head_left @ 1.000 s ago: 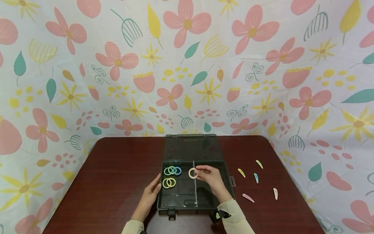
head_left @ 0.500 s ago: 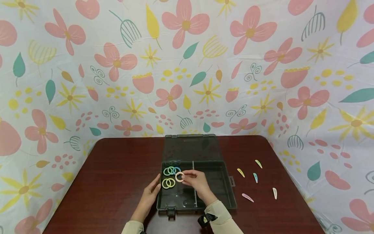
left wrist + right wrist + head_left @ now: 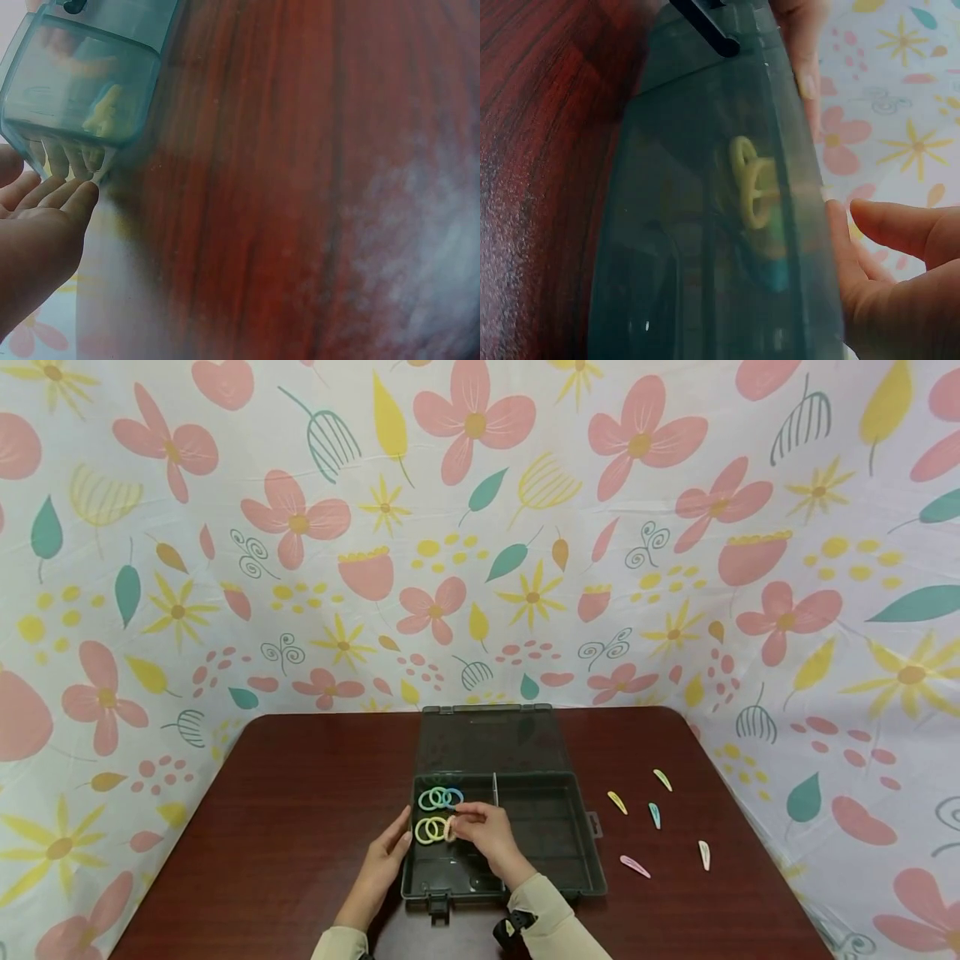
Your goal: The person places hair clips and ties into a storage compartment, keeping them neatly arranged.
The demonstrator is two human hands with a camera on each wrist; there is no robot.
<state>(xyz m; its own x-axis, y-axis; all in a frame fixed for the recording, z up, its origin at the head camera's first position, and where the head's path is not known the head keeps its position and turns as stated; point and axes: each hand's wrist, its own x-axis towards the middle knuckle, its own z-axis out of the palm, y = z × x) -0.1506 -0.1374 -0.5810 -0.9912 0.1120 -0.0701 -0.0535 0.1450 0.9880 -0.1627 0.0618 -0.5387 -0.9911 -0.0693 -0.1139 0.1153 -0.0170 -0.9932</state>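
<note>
Peach ring point(image 3: 448, 832) has shifted left, beside two yellow rings point(image 3: 428, 830).

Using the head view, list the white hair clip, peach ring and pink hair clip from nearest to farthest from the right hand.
1. Peach ring: held by the right hand.
2. Pink hair clip: on the table, right of the box.
3. White hair clip: on the table, farther right.

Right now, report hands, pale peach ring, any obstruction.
Right hand pinching pale peach ring, beside two yellow rings. Left hand touching left side of translucent grey plastic box. No obstruction visible.
</note>
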